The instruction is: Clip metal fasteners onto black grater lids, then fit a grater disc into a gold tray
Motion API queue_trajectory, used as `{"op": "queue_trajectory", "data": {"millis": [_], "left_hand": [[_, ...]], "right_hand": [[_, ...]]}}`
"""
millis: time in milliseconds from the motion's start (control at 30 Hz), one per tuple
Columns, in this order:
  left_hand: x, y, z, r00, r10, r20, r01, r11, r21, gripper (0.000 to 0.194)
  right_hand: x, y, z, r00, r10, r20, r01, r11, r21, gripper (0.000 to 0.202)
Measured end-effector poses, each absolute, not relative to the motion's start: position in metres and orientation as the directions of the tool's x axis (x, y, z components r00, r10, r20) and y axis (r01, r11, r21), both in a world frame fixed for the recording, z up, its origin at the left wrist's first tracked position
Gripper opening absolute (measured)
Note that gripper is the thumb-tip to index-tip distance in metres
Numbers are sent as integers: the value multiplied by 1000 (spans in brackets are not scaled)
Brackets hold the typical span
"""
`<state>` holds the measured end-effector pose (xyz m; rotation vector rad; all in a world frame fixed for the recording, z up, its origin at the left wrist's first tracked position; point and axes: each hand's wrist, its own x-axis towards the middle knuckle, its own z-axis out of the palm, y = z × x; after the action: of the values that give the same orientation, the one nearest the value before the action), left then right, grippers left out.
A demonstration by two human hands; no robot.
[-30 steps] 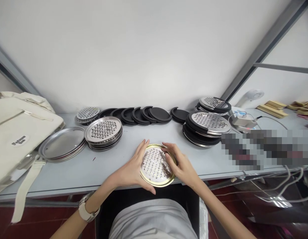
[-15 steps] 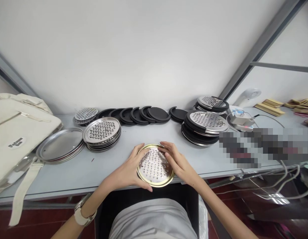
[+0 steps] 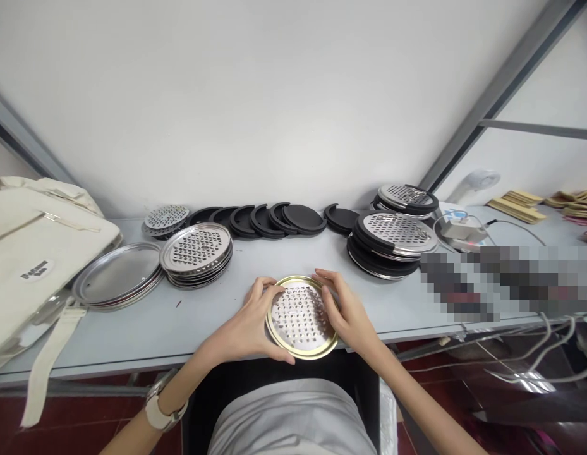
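A round metal grater disc [image 3: 302, 319] with a gold-coloured rim is held at the table's front edge. My left hand [image 3: 255, 322] grips its left side, thumb at the lower rim and fingers at the upper left. On the upper right, my right hand [image 3: 345, 309] closes round the rim, its fingertips partly hidden. Further left stands a stack of silver grater discs [image 3: 196, 249], beside a stack of plain metal plates [image 3: 117, 275]. Black round covers [image 3: 303, 218] lie overlapping along the wall.
To the right are stacked graters with black covers [image 3: 397, 234] and a white box with cables [image 3: 466, 227]. A cream bag [image 3: 42, 253] fills the left side; its strap hangs over the edge. Yellowish flat pieces [image 3: 518, 205] lie far right.
The grater disc and both hands have shifted slightly right in the view. My right hand's fingers have moved off the disc's face towards its right rim.
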<state>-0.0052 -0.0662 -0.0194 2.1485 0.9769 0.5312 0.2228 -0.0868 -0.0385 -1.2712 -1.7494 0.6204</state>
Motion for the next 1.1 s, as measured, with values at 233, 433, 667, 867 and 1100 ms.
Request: {"op": "queue_trajectory", "data": {"millis": [233, 433, 667, 867, 1100], "left_hand": [[-6, -67, -20, 621, 780, 74, 508, -473, 719, 106], [0, -67, -21, 675, 731, 100, 546, -586, 599, 123], [5, -66, -23, 744, 664, 81, 539, -667, 515, 125], [6, -67, -24, 732, 674, 98, 540, -662, 520, 124], [6, -67, -24, 707, 689, 160, 517, -659, 546, 117]], "right_hand": [[220, -89, -43, -77, 912, 403, 612, 362, -703, 27], [220, -90, -42, -129, 923, 362, 595, 364, -716, 26], [222, -87, -40, -163, 927, 338, 492, 373, -786, 28], [225, -87, -41, -161, 913, 376, 446, 407, -797, 34], [221, -87, -39, -148, 912, 384, 467, 406, -786, 22]]}}
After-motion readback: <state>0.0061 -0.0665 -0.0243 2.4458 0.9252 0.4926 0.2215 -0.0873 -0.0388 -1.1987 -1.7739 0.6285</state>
